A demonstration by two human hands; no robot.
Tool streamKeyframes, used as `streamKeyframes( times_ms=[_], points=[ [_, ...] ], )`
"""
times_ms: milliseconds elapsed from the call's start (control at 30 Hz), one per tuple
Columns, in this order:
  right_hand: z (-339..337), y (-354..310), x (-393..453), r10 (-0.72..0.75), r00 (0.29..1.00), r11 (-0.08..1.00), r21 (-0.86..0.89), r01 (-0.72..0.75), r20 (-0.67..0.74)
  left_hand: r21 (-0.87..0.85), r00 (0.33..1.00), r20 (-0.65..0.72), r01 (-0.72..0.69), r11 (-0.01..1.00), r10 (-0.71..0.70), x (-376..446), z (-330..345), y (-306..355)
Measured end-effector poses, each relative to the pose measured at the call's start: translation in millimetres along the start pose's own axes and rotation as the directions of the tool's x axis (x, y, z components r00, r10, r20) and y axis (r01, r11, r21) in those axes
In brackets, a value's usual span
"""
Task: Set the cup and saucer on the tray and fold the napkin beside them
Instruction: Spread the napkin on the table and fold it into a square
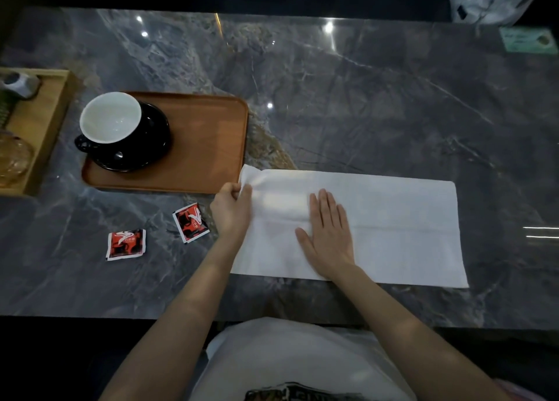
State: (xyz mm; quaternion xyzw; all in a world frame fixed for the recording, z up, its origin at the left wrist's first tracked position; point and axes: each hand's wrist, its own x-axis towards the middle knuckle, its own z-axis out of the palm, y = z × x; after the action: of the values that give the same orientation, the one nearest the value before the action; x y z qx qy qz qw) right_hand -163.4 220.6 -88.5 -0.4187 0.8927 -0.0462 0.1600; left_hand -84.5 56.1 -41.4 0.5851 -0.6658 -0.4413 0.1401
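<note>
Napkin – left hand fingers pinching its left edge | right hand fingers flat (together) on top

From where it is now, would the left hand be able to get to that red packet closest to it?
Probably yes. The left hand is pinching the napkin's left edge, and the nearer red packet lies just beside that wrist on bare table, nothing between them. It would have to let go of the napkin first.

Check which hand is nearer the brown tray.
Left. The left hand pinches the napkin corner just below the brown tray edge; the right hand lies flat mid-napkin, farther right.
</note>
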Motion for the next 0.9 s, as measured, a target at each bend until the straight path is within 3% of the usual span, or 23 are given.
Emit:
streamKeyframes(
  times_ms=[267, 433, 567, 633, 667, 733, 800, 900],
  points=[
    [-1.5, 3.1, -1.3, 0.009, 1.0, 1.0, 0.022, -0.009, 0.013, 0.018, 1.0, -0.008, -0.019, 1.0, 0.019, 3.3, -2.0, -2.8],
    [-3.3, 16.6, -5.5, 0.036, 0.999, 0.999, 0.016, -0.036, 0.009, 0.069, 0.987, 0.11, -0.126, 0.99, 0.118, -6.3, 1.2, -6.5],
    [-7.6, 21.6, -6.5, 0.02, 1.0, 0.994, 0.109, -0.02, -0.003, 0.091, 0.973, 0.1, -0.215, 0.972, 0.206, -6.8, 5.9, -3.6],
    [-10.9, 18.1, -5.6, 0.038, 0.999, 0.986, 0.163, -0.034, -0.022, 0.31, 0.911, 0.062, -0.406, 0.86, 0.408, -7.3, 7.7, -4.5],
    [-12.1, 15.4, -4.8, 0.047, 0.999, 0.986, 0.163, -0.043, -0.023, 0.45, 0.846, 0.076, -0.502, 0.739, 0.528, -8.1, 11.1, -7.5],
    [-11.0, 9.8, -3.4, 0.063, 0.998, 0.992, 0.108, -0.062, -0.003, 0.535, 0.717, 0.166, -0.642, 0.548, 0.677, -12.8, 22.5, -12.2],
    [-7.3, 2.9, -0.6, 0.093, 0.996, 0.995, 0.046, -0.093, 0.01, 0.487, 0.632, 0.355, -0.754, 0.441, 0.689, -20.8, 36.9, -16.1],
    [-4.0, -8.0, 3.3, 0.077, 0.997, 0.996, 0.046, -0.077, -0.013, 0.473, 0.612, 0.57, -0.79, 0.391, 0.548, -29.4, 53.0, -22.6]
  ],
)
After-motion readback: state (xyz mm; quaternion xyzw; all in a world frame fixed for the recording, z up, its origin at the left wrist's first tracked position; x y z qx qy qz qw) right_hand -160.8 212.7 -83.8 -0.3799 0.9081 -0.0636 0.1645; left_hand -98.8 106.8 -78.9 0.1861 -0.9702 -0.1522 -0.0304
